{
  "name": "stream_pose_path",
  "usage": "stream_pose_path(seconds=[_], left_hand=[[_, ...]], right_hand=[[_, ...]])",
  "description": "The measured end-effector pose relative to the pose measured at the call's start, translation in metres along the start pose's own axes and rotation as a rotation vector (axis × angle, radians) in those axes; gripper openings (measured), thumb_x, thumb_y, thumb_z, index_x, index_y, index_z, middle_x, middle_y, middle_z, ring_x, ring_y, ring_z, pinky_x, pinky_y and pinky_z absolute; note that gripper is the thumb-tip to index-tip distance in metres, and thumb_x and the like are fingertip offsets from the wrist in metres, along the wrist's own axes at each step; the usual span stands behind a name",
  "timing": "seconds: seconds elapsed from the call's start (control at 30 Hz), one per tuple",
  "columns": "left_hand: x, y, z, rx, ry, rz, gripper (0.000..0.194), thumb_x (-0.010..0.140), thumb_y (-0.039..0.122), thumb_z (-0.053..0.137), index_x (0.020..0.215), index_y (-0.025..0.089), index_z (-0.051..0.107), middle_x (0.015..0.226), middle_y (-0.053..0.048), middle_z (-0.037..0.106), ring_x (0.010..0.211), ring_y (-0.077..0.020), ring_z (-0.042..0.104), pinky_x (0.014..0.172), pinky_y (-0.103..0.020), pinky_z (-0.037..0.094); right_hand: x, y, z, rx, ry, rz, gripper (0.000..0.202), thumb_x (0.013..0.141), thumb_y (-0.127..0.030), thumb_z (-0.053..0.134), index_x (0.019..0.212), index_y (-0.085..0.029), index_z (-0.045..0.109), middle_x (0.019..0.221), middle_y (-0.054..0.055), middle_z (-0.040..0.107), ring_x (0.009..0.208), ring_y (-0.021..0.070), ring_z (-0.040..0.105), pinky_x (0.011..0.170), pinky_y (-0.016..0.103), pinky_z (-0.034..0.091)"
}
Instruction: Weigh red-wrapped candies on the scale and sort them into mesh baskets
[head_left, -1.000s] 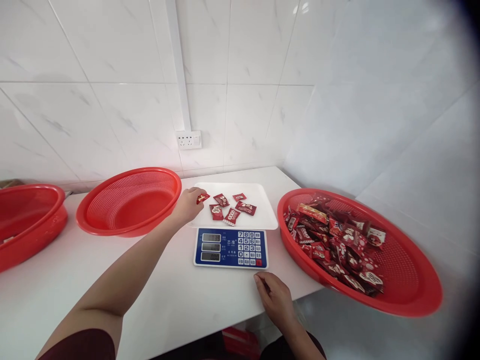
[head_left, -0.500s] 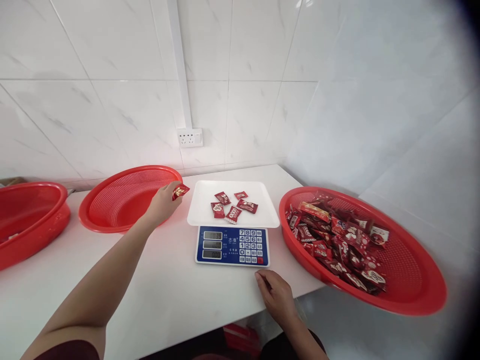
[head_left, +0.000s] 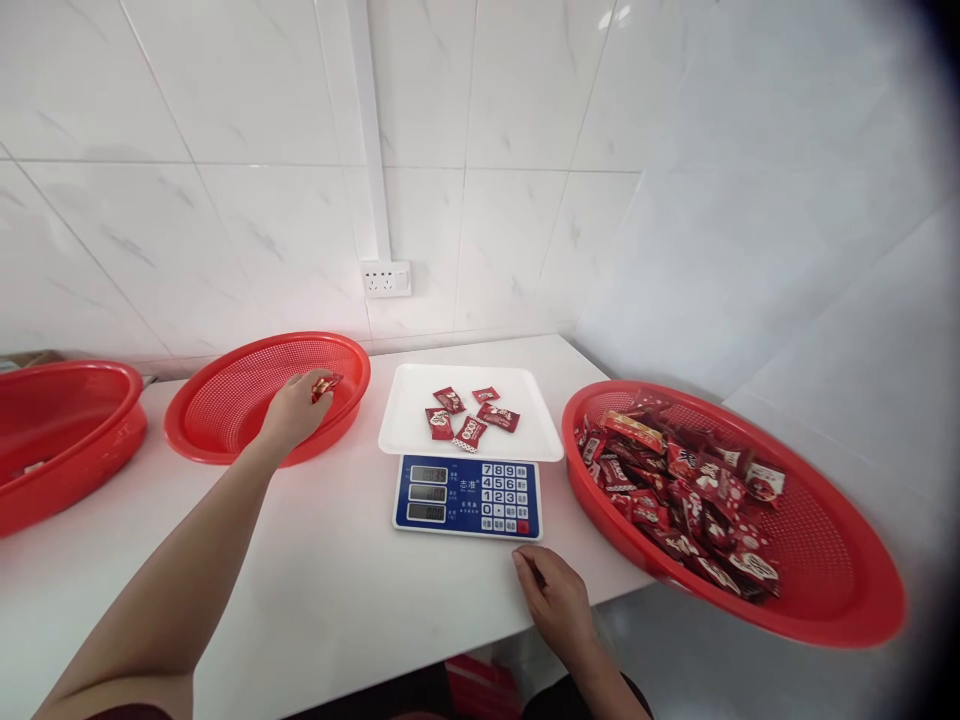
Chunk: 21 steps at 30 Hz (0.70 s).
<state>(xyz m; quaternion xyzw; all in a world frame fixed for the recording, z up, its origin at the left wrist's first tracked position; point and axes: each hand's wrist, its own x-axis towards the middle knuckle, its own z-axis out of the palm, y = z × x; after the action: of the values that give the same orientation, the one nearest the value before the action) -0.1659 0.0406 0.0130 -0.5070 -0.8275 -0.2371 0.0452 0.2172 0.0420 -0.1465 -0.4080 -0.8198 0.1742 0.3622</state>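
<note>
My left hand (head_left: 294,412) reaches over the near rim of the middle red basket (head_left: 225,440) and pinches a small red candy packet (head_left: 325,385) above the basket's inside. A blue scale (head_left: 466,494) with a white tray (head_left: 405,425) stands in the middle; several red candy packets (head_left: 469,413) lie on the tray. My right hand (head_left: 556,600) rests on the white counter just in front of the scale, fingers loosely curled, holding nothing.
A large red basket (head_left: 825,590) full of red candy packets juts over the counter's right edge. Another red basket (head_left: 67,440) sits at the far left. A wall socket (head_left: 387,279) is on the tiled wall behind.
My left hand carried a candy packet from the scale tray leftward and now holds it over the middle basket. My right hand stayed put.
</note>
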Motion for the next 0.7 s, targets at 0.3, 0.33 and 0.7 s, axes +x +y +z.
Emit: stream_pose_path(seconds=[0.3, 0.33, 0.7], left_hand=[[-0.002, -0.004, 0.006, -0.017, 0.051, -0.001, 0.033, 0.077, 0.028, 0.053, 0.109, 0.024, 0.058, 0.107, -0.008, 0.058, 0.090, -0.0246, 0.057, 0.067, -0.031, 0.049], [-0.002, -0.004, 0.007, -0.022, 0.056, 0.000, 0.032, 0.077, 0.028, 0.053, 0.108, 0.024, 0.058, 0.108, -0.007, 0.057, 0.091, -0.0246, 0.057, 0.068, -0.031, 0.049], [-0.010, 0.020, 0.002, -0.119, 0.045, 0.034, 0.032, 0.078, 0.034, 0.053, 0.108, 0.024, 0.057, 0.104, -0.005, 0.061, 0.081, -0.0207, 0.060, 0.064, -0.027, 0.050]], right_hand=[[-0.001, 0.002, 0.001, -0.003, -0.020, 0.014, 0.030, 0.089, -0.033, 0.039, 0.078, -0.019, 0.063, 0.073, 0.005, 0.067, 0.067, 0.0174, 0.064, 0.060, 0.026, 0.050], [-0.001, 0.002, 0.001, -0.004, -0.017, 0.011, 0.030, 0.089, -0.033, 0.039, 0.078, -0.019, 0.063, 0.072, 0.005, 0.067, 0.066, 0.0172, 0.064, 0.060, 0.025, 0.050], [-0.001, 0.001, 0.001, -0.007, 0.000, 0.003, 0.028, 0.089, -0.032, 0.040, 0.078, -0.019, 0.062, 0.072, 0.005, 0.068, 0.066, 0.0168, 0.064, 0.060, 0.025, 0.050]])
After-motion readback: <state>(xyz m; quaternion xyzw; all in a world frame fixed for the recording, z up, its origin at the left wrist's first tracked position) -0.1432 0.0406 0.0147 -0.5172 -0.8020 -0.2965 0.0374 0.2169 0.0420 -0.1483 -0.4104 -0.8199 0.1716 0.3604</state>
